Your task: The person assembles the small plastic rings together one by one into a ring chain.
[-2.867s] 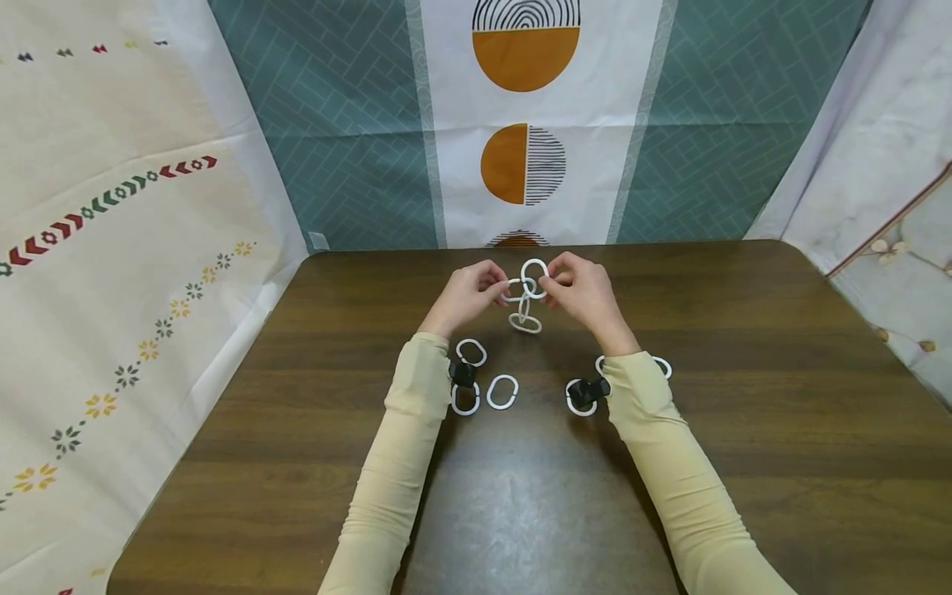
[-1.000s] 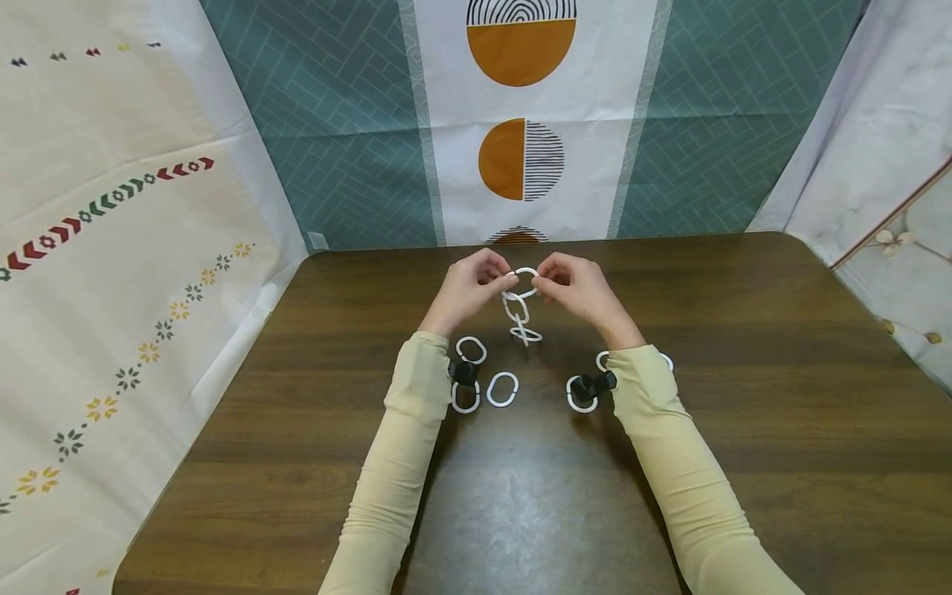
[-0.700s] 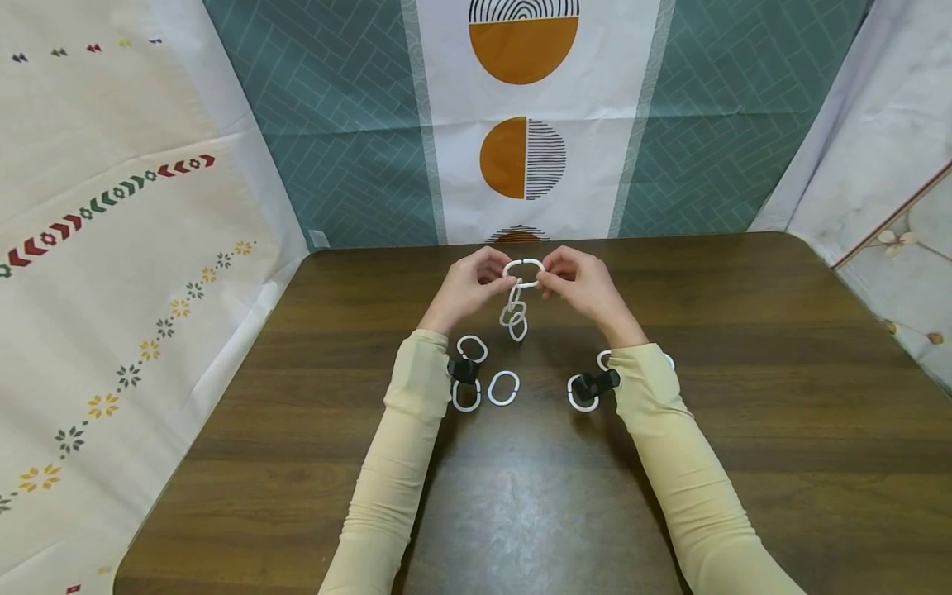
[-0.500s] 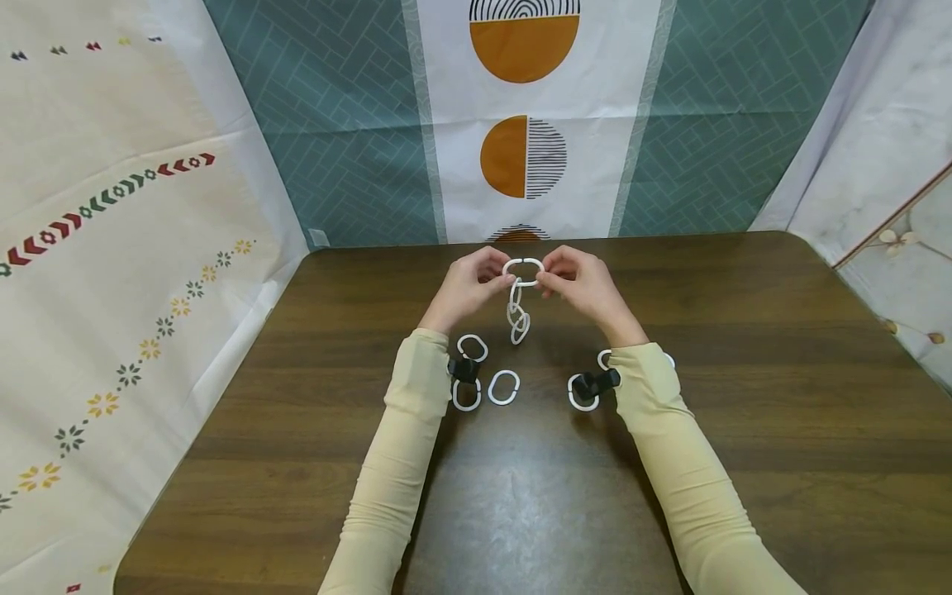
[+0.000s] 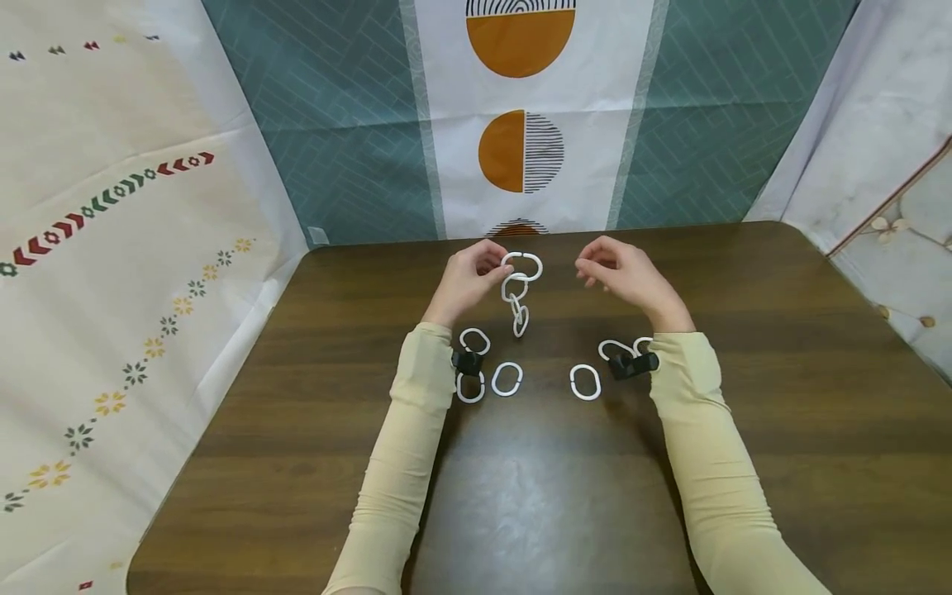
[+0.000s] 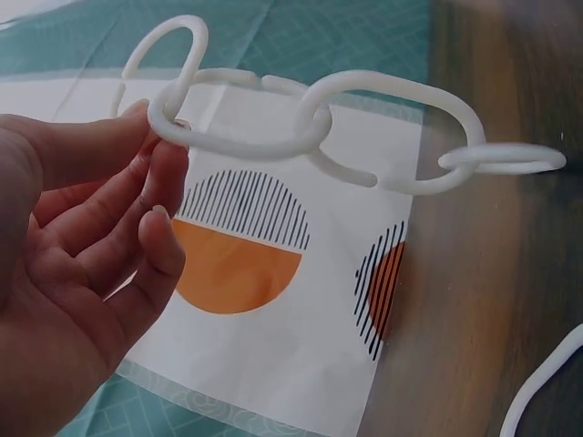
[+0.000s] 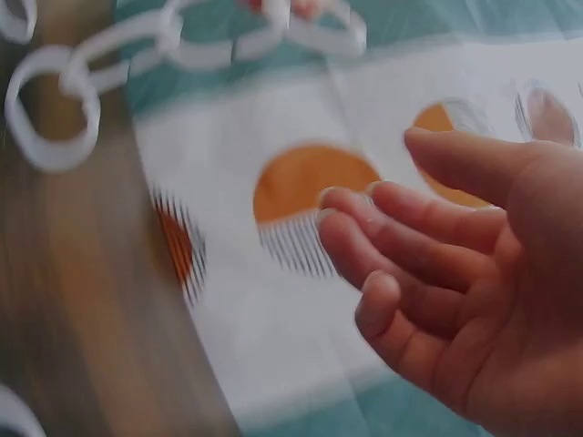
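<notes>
My left hand (image 5: pixel 464 283) pinches the top link of a short chain of white plastic links (image 6: pixel 241 146) between thumb and fingers. The other links hang from it, threaded one through another, above the table. Small gaps show in the links in the left wrist view. Off to the right of the chain, my right hand (image 5: pixel 630 274) is raised with nothing in it, fingers loosely bent and thumb apart. The right wrist view shows this right hand (image 7: pixel 483 264) with the chain (image 7: pixel 202 55) blurred beyond it.
Loose white links lie on the brown wooden table (image 5: pixel 297 463): one link (image 5: pixel 494 380) right of the left wrist, another (image 5: pixel 598 383) left of the right wrist, more beside both wrists. A patterned cloth (image 5: pixel 372 182) hangs behind the table's far edge.
My right hand has let go of the top link and moved right, away from the chain. My left hand keeps its hold, and the chain now hangs from it alone.
</notes>
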`<control>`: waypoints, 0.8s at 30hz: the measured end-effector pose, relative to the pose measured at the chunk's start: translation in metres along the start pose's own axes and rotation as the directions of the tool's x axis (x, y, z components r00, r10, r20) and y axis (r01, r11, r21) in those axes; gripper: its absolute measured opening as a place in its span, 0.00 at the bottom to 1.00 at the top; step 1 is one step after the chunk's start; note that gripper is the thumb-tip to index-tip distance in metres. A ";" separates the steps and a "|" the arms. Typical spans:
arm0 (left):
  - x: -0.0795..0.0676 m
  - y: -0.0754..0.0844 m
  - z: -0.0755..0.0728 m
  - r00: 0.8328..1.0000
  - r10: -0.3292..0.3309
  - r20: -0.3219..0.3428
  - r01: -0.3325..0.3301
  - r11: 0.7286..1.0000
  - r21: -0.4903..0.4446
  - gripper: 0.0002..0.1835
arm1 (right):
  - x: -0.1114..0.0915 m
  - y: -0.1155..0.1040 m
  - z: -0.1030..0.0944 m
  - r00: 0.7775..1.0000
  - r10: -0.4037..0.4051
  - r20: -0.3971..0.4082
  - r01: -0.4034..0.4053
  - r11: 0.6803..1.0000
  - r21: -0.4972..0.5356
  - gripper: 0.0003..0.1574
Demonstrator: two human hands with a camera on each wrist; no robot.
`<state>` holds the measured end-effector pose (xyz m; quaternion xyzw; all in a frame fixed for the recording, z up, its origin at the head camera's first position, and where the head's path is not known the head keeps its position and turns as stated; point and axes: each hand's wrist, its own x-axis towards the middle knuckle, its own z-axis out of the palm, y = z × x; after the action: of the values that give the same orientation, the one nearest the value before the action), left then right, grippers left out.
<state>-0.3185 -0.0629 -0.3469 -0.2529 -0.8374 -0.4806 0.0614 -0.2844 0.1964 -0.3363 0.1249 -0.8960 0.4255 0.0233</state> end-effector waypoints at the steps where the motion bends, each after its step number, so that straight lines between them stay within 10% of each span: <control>1: 0.000 0.000 0.001 1.000 -0.002 0.000 0.002 1.000 -0.002 0.11 | -0.004 0.006 -0.006 1.000 0.003 0.018 -0.002 0.999 -0.046 0.13; 6: 0.001 0.002 0.004 1.000 -0.008 -0.010 0.008 1.000 -0.010 0.11 | -0.025 0.029 -0.019 0.976 -0.035 0.215 0.090 0.963 -0.254 0.17; 13: 0.003 0.007 0.003 1.000 -0.015 0.009 0.015 1.000 0.000 0.12 | -0.036 0.044 -0.011 0.861 -0.022 0.509 0.219 0.918 -0.330 0.33; 24: 0.002 0.007 0.005 0.999 -0.030 0.032 0.030 1.000 0.007 0.11 | -0.037 0.045 0.004 0.838 0.065 0.541 0.224 0.864 -0.450 0.28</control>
<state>-0.3167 -0.0552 -0.3431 -0.2478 -0.8434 -0.4748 0.0417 -0.2598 0.2278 -0.3786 0.2676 -0.9381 0.1268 -0.1798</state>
